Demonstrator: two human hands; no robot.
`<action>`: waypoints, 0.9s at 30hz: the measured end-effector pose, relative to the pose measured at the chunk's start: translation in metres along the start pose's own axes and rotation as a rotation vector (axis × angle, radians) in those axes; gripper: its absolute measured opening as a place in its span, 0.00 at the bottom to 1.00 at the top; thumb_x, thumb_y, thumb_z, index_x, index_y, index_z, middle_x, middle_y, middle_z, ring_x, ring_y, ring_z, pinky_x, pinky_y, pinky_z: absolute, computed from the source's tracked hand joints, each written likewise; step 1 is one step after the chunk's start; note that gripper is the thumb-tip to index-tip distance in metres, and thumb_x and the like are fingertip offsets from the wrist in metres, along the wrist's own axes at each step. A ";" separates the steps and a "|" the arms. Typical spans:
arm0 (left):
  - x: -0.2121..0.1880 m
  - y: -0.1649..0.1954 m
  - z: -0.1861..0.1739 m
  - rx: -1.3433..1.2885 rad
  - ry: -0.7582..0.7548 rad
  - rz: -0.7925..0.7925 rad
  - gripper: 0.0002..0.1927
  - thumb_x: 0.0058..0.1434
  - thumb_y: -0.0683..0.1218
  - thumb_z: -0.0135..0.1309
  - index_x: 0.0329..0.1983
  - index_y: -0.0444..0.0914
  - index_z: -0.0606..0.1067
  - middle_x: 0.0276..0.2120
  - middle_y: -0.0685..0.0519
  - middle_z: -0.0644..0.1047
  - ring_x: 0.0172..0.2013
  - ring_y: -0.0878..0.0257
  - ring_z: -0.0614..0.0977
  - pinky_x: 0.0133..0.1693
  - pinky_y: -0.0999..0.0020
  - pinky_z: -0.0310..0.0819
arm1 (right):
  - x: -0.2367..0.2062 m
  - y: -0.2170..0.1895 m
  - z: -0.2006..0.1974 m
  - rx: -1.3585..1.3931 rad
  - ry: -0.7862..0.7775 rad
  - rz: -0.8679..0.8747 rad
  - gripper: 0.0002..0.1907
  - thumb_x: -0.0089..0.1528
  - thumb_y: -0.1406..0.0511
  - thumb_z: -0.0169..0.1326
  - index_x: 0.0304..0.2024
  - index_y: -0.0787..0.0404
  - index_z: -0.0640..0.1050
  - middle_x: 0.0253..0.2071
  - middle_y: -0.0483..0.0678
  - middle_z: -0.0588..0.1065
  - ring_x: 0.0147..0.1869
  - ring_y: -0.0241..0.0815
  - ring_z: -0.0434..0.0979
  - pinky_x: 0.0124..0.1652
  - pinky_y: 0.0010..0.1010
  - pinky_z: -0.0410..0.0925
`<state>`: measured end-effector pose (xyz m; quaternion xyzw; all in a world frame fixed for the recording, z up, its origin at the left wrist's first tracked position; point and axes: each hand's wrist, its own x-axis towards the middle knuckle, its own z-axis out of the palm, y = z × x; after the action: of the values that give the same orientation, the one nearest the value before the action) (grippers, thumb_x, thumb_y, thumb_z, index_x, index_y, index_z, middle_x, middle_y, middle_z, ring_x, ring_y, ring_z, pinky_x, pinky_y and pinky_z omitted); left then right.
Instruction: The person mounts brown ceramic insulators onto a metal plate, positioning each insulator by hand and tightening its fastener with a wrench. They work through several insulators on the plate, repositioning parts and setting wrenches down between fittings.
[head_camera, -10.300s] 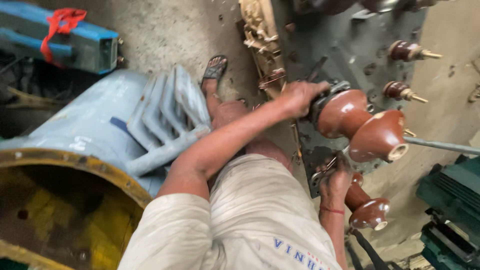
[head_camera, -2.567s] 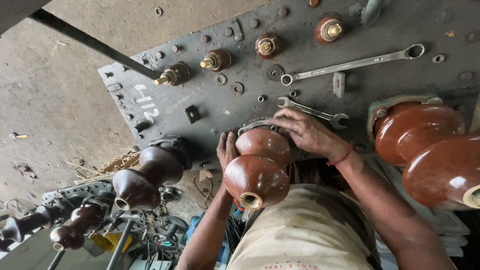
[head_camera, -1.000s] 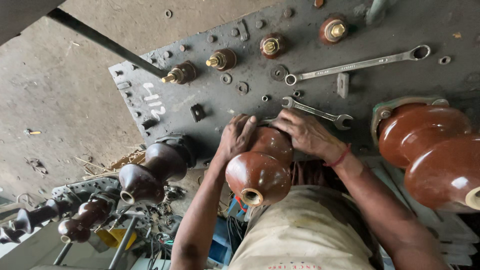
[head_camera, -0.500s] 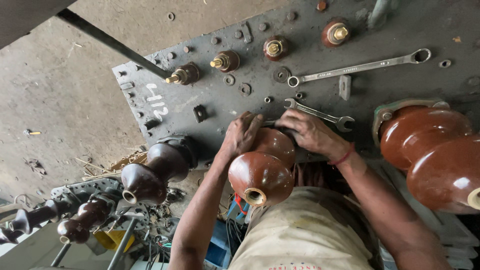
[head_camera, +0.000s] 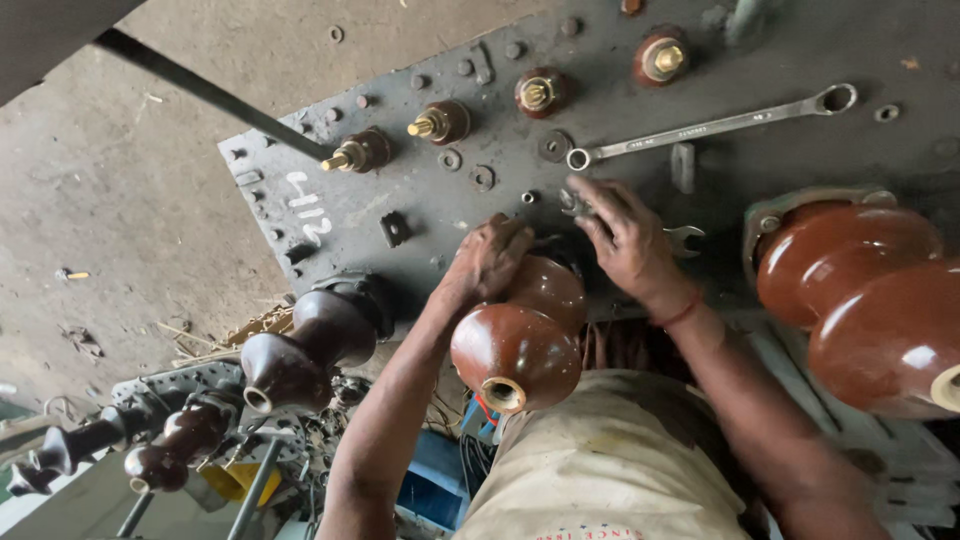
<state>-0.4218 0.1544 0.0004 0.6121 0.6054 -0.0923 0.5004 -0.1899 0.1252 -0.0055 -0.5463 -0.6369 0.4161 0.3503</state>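
my left hand (head_camera: 492, 262) grips the brown insulator (head_camera: 520, 335); right hand (head_camera: 625, 240) fingers curled on a spanner (head_camera: 680, 238) just beside.

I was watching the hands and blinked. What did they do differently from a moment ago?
The right hand slid off the middle brown insulator onto the short spanner lying on the grey plate. The left hand stayed on the insulator's base. The long spanner and the small brass-tipped knobs have not moved.
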 end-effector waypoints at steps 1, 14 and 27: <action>0.001 0.001 0.000 0.097 0.000 0.122 0.20 0.68 0.53 0.41 0.53 0.38 0.76 0.53 0.39 0.76 0.55 0.40 0.75 0.56 0.49 0.68 | -0.007 -0.003 0.002 -0.055 0.084 0.017 0.14 0.69 0.71 0.54 0.58 0.64 0.75 0.49 0.54 0.76 0.51 0.56 0.79 0.50 0.43 0.72; 0.033 0.004 0.014 0.110 -0.081 -0.023 0.19 0.64 0.53 0.44 0.46 0.36 0.77 0.49 0.35 0.78 0.53 0.37 0.79 0.56 0.47 0.71 | -0.060 0.031 0.050 0.210 -0.105 0.440 0.14 0.60 0.65 0.55 0.47 0.65 0.79 0.42 0.60 0.80 0.49 0.61 0.82 0.45 0.43 0.72; 0.002 -0.010 0.000 -0.366 0.165 -0.007 0.16 0.69 0.51 0.50 0.51 0.36 0.77 0.42 0.44 0.83 0.43 0.55 0.81 0.48 0.61 0.75 | -0.065 0.006 0.031 0.292 -0.109 0.512 0.14 0.69 0.61 0.50 0.45 0.66 0.77 0.38 0.59 0.79 0.41 0.52 0.82 0.39 0.37 0.70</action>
<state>-0.4296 0.1538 -0.0061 0.5143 0.6533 0.0678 0.5515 -0.2047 0.0564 -0.0233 -0.6099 -0.4299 0.6066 0.2742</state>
